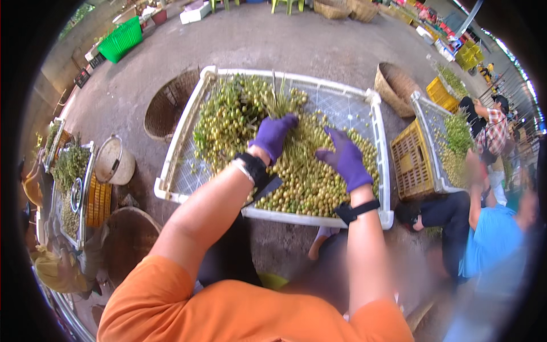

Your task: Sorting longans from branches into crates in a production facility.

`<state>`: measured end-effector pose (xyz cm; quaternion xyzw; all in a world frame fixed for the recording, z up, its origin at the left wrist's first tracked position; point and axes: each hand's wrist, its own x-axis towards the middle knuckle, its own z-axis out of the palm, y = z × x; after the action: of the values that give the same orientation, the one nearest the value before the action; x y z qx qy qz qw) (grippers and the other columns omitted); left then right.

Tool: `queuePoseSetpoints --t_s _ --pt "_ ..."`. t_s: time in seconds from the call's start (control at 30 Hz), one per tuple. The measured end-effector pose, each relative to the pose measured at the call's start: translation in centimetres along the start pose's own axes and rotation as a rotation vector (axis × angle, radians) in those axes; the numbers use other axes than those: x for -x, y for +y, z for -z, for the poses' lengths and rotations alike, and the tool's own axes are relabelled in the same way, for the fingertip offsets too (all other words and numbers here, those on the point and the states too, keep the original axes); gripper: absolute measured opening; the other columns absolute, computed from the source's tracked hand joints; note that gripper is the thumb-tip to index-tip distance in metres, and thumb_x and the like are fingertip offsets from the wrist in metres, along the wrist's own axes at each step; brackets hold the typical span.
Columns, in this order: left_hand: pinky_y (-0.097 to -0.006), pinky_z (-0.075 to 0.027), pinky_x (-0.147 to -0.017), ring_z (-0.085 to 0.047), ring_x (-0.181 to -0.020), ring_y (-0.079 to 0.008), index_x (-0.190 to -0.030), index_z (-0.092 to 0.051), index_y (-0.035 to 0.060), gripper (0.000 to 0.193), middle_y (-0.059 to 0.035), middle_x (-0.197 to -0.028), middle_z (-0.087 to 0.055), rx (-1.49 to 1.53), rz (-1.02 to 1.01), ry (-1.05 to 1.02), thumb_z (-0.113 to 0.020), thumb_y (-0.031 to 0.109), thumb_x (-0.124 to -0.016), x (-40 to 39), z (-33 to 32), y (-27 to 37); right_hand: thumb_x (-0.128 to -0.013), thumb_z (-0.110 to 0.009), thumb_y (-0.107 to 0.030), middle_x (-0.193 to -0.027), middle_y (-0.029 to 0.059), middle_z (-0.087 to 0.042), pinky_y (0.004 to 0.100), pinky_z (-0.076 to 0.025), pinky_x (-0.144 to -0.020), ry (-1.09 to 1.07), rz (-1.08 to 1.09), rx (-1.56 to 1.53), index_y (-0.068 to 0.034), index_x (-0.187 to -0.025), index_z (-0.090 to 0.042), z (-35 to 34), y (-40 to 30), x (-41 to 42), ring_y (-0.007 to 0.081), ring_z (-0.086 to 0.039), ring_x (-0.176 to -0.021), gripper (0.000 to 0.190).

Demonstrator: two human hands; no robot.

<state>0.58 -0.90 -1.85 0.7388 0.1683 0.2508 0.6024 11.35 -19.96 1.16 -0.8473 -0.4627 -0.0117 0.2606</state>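
Before me lies a white plastic mesh tray [171,171] with many small round yellow-green fruits [299,192]. Bunches of fruit still on green stems [230,111] are heaped in its back left part. My left hand [274,134], in a purple glove, is closed around a bundle of thin stems [278,102] near the tray's middle. To its right, my right hand [345,160], gloved in purple too, hovers over the loose fruits with thumb and fingers apart and nothing seen between them. Both wrists wear black bands.
Woven baskets [169,107] [395,87] stand behind the tray at both sides. A white bucket [115,162] is at left, a yellow crate [412,158] at right. Co-workers sit close by with similar trays, one in a blue shirt [491,239] at right. A green basket [122,40] stands farther back.
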Motion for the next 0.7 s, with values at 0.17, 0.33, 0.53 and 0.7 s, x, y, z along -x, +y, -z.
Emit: queuePoseSetpoints --t_s 0.17,0.33,0.53,0.7 --pt "-0.0316 -0.052 -0.079 -0.066 -0.089 -0.0237 -0.106 -0.061 0.0046 0.025 -0.0103 -0.096 -0.068 -0.536 -0.458 -0.229 -0.057 0.001 -0.082 0.7 -0.9 1.6 -0.079 -0.071 -0.026 -0.122 0.0239 -0.056 0.0346 -0.047 -0.090 -0.203 -0.128 -0.738 -0.005 -0.133 -0.045 -1.2 -0.6 -0.2 0.0252 -0.057 -0.112 0.063" --pt "-0.0278 -0.049 -0.072 -0.059 -0.077 -0.0105 -0.098 -0.065 0.0026 0.024 -0.0041 -0.086 -0.067 0.332 0.076 -0.155 -0.070 0.017 -0.080 1.5 -3.1 3.4 -0.082 -0.067 -0.025 -0.088 0.0209 -0.067 0.0380 -0.050 -0.070 -0.079 0.038 -0.437 -0.007 -0.114 -0.061 -1.2 -1.2 0.1 0.0292 -0.067 -0.080 0.037" --pt "-0.0300 -0.049 -0.062 -0.062 -0.068 -0.0157 -0.091 -0.066 0.0003 0.025 -0.0092 -0.077 -0.067 -0.745 -0.274 -0.227 -0.067 0.023 -0.081 1.0 -3.3 1.0 -0.082 -0.069 -0.025 -0.080 0.0183 -0.068 0.0350 -0.050 -0.068 -0.092 -0.049 -0.280 -0.003 -0.098 -0.067 -1.2 -1.7 0.5 0.0236 -0.067 -0.073 0.027" --pt "-0.0280 -0.047 -0.060 -0.061 -0.067 -0.0130 -0.087 -0.066 0.0000 0.022 -0.0085 -0.076 -0.067 0.214 0.106 -0.020 -0.065 0.021 -0.081 0.7 -3.3 0.0 -0.082 -0.065 -0.029 -0.081 0.0190 -0.066 0.0368 -0.049 -0.066 0.038 0.081 -0.485 -0.006 -0.102 -0.065 -1.4 -2.0 0.4 0.0321 -0.065 -0.074 0.030"
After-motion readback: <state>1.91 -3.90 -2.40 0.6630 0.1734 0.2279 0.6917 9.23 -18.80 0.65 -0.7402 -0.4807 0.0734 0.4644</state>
